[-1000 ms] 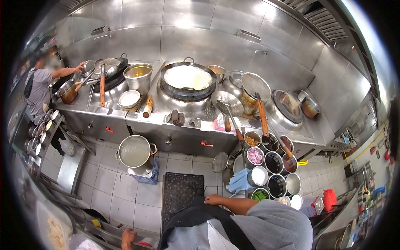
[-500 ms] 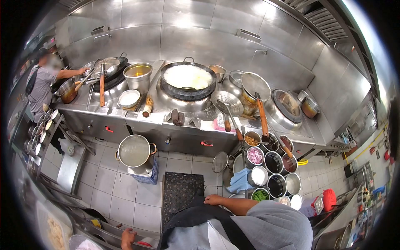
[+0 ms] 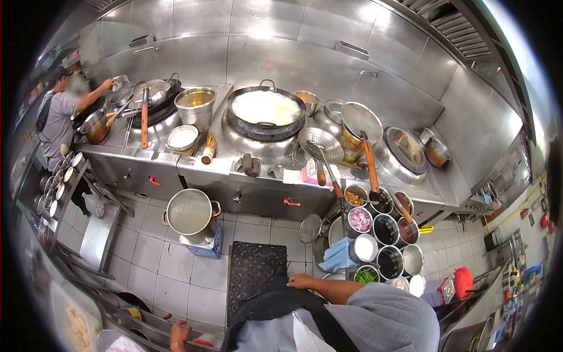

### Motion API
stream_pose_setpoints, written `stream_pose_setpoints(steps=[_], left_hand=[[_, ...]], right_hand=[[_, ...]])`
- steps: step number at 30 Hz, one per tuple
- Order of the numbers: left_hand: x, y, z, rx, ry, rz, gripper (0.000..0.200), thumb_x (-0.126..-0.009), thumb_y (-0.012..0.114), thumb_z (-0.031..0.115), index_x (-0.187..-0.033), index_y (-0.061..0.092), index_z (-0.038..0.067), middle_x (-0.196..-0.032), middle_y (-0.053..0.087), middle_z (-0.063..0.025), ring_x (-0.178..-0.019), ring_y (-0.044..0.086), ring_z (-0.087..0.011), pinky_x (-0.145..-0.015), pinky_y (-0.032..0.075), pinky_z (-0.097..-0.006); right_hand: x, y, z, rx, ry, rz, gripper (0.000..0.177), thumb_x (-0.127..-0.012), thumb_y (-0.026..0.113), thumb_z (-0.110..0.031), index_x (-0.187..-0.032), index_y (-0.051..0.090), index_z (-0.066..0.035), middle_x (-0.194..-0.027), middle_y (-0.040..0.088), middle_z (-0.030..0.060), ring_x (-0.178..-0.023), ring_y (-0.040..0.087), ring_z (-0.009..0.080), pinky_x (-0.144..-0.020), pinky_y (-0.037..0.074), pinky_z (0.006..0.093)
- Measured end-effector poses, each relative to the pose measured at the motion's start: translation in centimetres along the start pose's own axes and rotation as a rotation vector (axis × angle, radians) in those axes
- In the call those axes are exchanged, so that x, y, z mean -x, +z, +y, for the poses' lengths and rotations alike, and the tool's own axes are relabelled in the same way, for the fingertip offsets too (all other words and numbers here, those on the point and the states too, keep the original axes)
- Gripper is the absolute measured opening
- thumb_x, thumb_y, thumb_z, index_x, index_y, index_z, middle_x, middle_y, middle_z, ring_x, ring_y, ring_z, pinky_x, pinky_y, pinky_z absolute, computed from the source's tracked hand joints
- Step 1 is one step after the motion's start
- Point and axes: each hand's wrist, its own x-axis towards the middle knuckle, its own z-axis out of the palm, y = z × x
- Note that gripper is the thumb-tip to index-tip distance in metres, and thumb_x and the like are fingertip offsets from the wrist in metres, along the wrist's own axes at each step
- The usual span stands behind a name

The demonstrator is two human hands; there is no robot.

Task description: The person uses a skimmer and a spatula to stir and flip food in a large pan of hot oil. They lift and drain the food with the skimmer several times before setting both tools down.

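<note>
At my waist, my right hand [image 3: 300,281] rests against the dark apron [image 3: 264,308] with its fingers curled together. I see no object in it. Low at the bottom left, my left hand [image 3: 180,334] lies by the metal edge of a counter [image 3: 158,335], fingers partly in view and nothing held. Beyond the hands, a large wok [image 3: 265,108] full of pale, foamy liquid sits on the stove. A perforated skimmer [image 3: 319,145] and a long-handled ladle [image 3: 373,170] lie to its right.
Sauce and ingredient pots [image 3: 386,229] cluster at my right, beside a blue cloth [image 3: 338,254]. A two-handled stockpot [image 3: 190,212] stands on a blue crate [image 3: 205,247]. A black mat [image 3: 256,276] covers the floor. A co-worker [image 3: 58,117] stands far left.
The co-worker's arm has risen, and a see-through container now shows at that person's hand. My own hands stay where they were.
</note>
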Motion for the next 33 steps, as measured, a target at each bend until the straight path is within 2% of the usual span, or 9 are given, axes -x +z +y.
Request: stream_pose_setpoints(steps=[14, 16, 33], left_hand=[[0.6, -0.5, 0.9, 0.011, -0.032, -0.011, 0.044, -0.071, 0.065, 0.020, -0.110, 0.059, 0.001, -0.107, 0.062, -0.0211, -0.101, 0.059, -0.0311, -0.087, 0.045, -0.0358], [0.6, -0.4, 0.9, 0.014, -0.036, -0.008, 0.044, -0.071, 0.066, 0.020, -0.110, 0.059, 0.001, -0.107, 0.062, -0.0213, -0.102, 0.059, -0.0313, -0.087, 0.045, -0.0359], [0.9, -0.7, 1.3, 0.006, -0.033, -0.008, 0.044, -0.072, 0.067, 0.022, -0.110, 0.060, 0.001, -0.107, 0.061, -0.0233, -0.104, 0.058, -0.0333, -0.090, 0.044, -0.0374]], right_hand=[[0.2, -0.1, -0.2, 0.013, -0.018, 0.038, 0.043, -0.082, 0.053, -0.045, -0.104, 0.065, -0.011, -0.102, 0.064, 0.0125, -0.097, 0.059, 0.0282, -0.085, 0.045, 0.0391], [0.1, -0.2, -0.2, 0.028, 0.011, -0.037, 0.048, -0.083, 0.051, -0.050, -0.113, 0.060, -0.014, -0.112, 0.061, 0.0121, -0.105, 0.056, 0.0299, -0.090, 0.042, 0.0388], [0.1, -0.2, -0.2, 0.020, 0.012, -0.008, 0.046, -0.083, 0.052, -0.048, -0.111, 0.062, -0.013, -0.109, 0.062, 0.0129, -0.103, 0.057, 0.0296, -0.089, 0.043, 0.0390]])
